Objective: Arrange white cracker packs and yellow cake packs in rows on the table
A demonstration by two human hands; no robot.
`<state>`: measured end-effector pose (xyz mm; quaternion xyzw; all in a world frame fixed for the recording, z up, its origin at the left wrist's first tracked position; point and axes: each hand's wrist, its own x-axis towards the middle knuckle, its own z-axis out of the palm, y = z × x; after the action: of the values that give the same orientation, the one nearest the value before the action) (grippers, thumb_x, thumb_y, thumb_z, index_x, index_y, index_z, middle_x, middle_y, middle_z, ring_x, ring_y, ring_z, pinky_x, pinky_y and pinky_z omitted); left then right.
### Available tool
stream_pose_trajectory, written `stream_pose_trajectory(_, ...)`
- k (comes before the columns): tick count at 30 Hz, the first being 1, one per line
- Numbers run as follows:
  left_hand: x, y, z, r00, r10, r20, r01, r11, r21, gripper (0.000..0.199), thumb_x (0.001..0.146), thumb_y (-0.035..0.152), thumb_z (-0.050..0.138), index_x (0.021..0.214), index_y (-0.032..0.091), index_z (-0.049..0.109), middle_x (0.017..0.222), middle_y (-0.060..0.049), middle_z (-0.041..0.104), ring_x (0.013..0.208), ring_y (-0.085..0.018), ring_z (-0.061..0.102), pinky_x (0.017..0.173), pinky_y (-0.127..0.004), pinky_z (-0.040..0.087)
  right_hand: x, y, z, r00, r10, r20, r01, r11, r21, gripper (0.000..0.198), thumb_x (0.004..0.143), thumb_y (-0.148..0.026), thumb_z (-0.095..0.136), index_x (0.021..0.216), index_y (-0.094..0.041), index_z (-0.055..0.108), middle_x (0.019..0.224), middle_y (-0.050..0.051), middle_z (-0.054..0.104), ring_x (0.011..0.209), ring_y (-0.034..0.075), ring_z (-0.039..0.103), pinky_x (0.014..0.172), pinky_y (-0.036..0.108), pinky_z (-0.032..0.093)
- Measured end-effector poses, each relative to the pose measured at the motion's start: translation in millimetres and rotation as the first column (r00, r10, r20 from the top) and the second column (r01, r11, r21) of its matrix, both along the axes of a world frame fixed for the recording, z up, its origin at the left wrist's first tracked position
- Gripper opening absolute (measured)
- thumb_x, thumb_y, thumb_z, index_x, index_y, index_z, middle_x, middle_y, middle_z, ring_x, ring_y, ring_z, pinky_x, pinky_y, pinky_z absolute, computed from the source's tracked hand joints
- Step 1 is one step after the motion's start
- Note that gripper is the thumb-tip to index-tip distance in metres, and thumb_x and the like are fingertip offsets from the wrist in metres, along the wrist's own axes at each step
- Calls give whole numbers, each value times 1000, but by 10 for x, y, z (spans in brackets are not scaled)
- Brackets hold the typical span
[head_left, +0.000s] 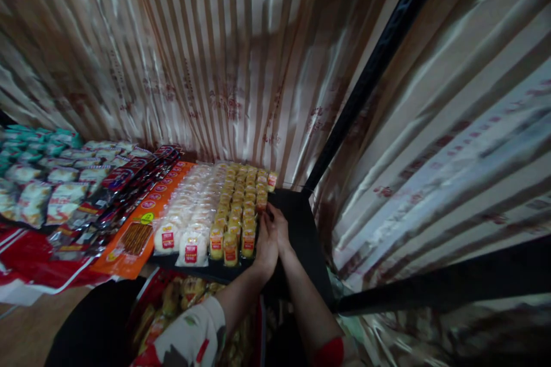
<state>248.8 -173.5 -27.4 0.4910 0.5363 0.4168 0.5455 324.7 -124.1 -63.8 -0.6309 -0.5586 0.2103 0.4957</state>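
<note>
My left hand point(266, 246) and my right hand point(279, 228) are close together at the right side of the rows of small yellow wrapped cakes point(235, 212). Their fingers are bent inward, and the fingertips meet at one wrapped cake point(262, 202) near the right end of the rows. Part of the grip is hidden behind the hands. The yellow cakes stand in tight columns, with red labels on the front ones. To their left are rows of round white packets point(191, 241), also with red labels. All of them rest on a black shelf point(299, 229).
An orange snack bag point(129, 235) lies left of the white packets. Dark red packets point(124, 195), white bags point(66, 200) and green packs point(41, 140) lie further left. Below the shelf sits a red box of wrapped goods point(189, 292). A black post point(370, 69) rises at right before striped plastic sheeting point(241, 69).
</note>
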Motion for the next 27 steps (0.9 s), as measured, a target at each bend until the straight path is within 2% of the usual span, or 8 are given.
stream_pose_trajectory(3,12,6,-14,999,2,-49,0,1000,30,53,88,32,35,137,12,32,146,-9,30,137,-23,20,115,-40,13,7,-52,47,1000,-9,18,9,1000,-15,40,75,-26,48,112,-19,61,110,9,62,100,21,58,90,36,46)
stream_pose_trajectory(7,24,-29,4,998,-7,-55,9,999,31,53,86,27,36,137,12,32,143,-10,37,135,-23,27,114,-38,18,-23,-97,69,999,-22,35,24,999,-44,41,73,-23,47,112,-20,61,107,8,64,99,20,58,89,35,47)
stream_pose_trajectory(14,-13,-238,120,992,-29,-125,31,999,16,52,87,23,34,135,2,34,143,-18,33,133,-24,29,113,-33,21,-70,-314,101,992,-80,95,87,994,-71,41,75,-22,44,112,-18,60,106,10,63,102,22,57,88,36,46)
stream_pose_trajectory(16,-44,-348,148,990,-37,-135,40,999,19,51,86,22,35,134,2,37,142,-18,34,133,-24,31,113,-32,21,-72,-428,110,992,-89,92,97,992,-82,39,75,-23,44,109,-19,62,106,11,63,101,24,58,86,36,47)
stream_pose_trajectory(20,-175,-655,178,987,-50,-156,58,997,51,49,85,22,37,133,11,41,141,-12,39,131,-20,35,112,-32,23,-132,-711,130,990,-127,66,133,987,-86,39,77,-30,44,107,-13,62,110,15,61,97,24,59,81,36,49)
stream_pose_trajectory(23,-357,-934,164,987,-74,-143,94,986,137,48,86,26,37,133,16,41,139,-8,43,129,-17,37,111,-31,25,-274,-985,165,990,-137,22,138,989,-46,40,80,-36,42,107,-13,61,110,14,61,97,22,59,84,36,48)
stream_pose_trajectory(27,-720,-1320,96,977,-155,-144,191,942,278,50,88,32,35,135,16,37,140,-9,41,128,-19,38,109,-32,29,-570,-1422,209,993,-85,-86,83,996,-30,37,83,-36,42,108,-16,60,108,11,63,94,19,61,84,33,48)
